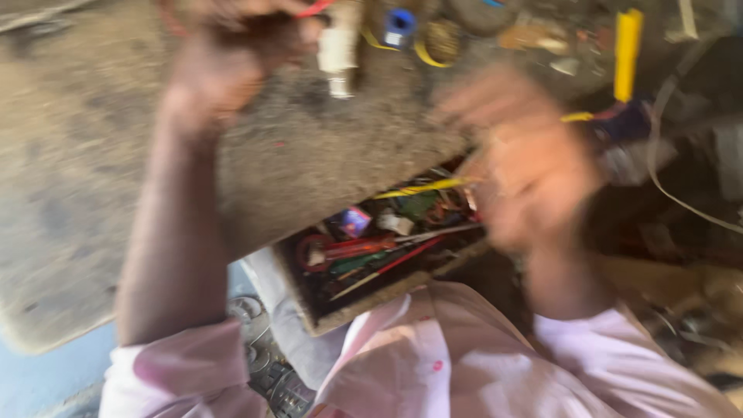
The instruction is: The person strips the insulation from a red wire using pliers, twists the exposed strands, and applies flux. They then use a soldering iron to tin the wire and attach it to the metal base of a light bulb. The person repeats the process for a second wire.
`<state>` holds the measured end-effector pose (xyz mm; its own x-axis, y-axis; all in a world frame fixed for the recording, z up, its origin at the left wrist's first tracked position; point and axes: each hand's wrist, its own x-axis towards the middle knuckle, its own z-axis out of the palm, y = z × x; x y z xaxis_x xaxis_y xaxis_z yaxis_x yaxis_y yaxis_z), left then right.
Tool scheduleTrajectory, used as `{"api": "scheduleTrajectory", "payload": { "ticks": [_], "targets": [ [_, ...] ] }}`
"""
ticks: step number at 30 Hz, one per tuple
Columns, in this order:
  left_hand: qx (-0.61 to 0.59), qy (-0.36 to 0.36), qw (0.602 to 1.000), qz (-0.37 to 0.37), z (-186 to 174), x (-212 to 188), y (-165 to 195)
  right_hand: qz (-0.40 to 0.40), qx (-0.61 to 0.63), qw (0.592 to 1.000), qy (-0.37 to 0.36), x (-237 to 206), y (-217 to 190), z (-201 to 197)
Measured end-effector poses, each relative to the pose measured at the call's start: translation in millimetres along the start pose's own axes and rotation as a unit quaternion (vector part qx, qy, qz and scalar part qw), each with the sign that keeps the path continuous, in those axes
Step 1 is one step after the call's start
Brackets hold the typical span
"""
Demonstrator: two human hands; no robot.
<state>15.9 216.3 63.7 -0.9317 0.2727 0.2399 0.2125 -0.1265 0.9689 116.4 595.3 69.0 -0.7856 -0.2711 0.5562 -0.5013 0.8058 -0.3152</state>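
The left hand (232, 58) is raised over the dusty workbench (325, 155), fingers curled closed around a small white part (338, 50) with a red wire (313, 9) at its top. The right hand (526, 166) is blurred; it looks spread open beside the workbench's right edge, but I cannot tell whether it holds anything. Below the workbench's front edge sits 1 open drawer (364, 302) full of wires and tools. A yellow strip (627, 54) stands at the workbench's far right.
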Motion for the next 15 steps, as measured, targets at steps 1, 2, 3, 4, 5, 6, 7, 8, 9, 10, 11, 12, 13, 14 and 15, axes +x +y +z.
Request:
{"api": "scheduleTrajectory", "payload": {
  "ticks": [1,2,3,4,5,6,7,8,9,10,11,12,13,14,15],
  "targets": [
    [-0.016,0.008,1.000,-0.017,0,-1,0,-0.044,0.074,0.994,-0.070,-13,-27,-3],
    [-0.023,-0.004,1.000,-0.001,-1,-1,1,-0.070,0.143,0.979,-0.126,-19,-35,-8],
    [-0.030,-0.016,0.999,0.015,-2,0,3,-0.107,0.191,0.963,-0.158,-23,-40,-14],
    [0.006,-0.016,1.000,0.026,-2,-3,6,-0.142,0.235,0.943,-0.186,-24,-41,-19],
    [0.012,-0.022,0.999,0.035,-2,0,8,-0.167,0.256,0.932,-0.196,-23,-40,-23],
    [0.017,-0.027,0.999,0.043,-2,2,10,-0.185,0.268,0.924,-0.201,-22,-39,-27],
    [-0.006,-0.038,0.999,0.035,-3,4,13,-0.197,0.281,0.917,-0.205,-21,-41,-29],
    [-0.003,-0.034,0.999,0.033,-3,0,15,-0.205,0.286,0.913,-0.209,-21,-49,-28],
    [-0.001,-0.031,0.999,0.031,-2,-3,17,-0.209,0.289,0.911,-0.206,-20,-63,-22],
    [0.028,-0.014,0.999,0.043,0,-4,17,-0.214,0.289,0.910,-0.206,-15,-79,-13],
    [0.059,0.005,0.997,0.058,1,-5,16,-0.215,0.287,0.910,-0.206,-9,-97,-3],
    [0.030,-0.007,0.999,0.044,2,-3,14,-0.213,0.275,0.915,-0.201,-3,-116,8],
    [-0.002,-0.019,0.999,0.029,3,-1,11,-0.203,0.257,0.925,-0.196,2,-135,18],
    [0.007,-0.023,0.999,0.030,5,0,8,-0.196,0.243,0.931,-0.191,6,-150,25],
    [0.014,-0.028,0.999,0.030,7,1,5,-0.156,0.165,0.960,-0.162,20,-133,31]
  ]
}}
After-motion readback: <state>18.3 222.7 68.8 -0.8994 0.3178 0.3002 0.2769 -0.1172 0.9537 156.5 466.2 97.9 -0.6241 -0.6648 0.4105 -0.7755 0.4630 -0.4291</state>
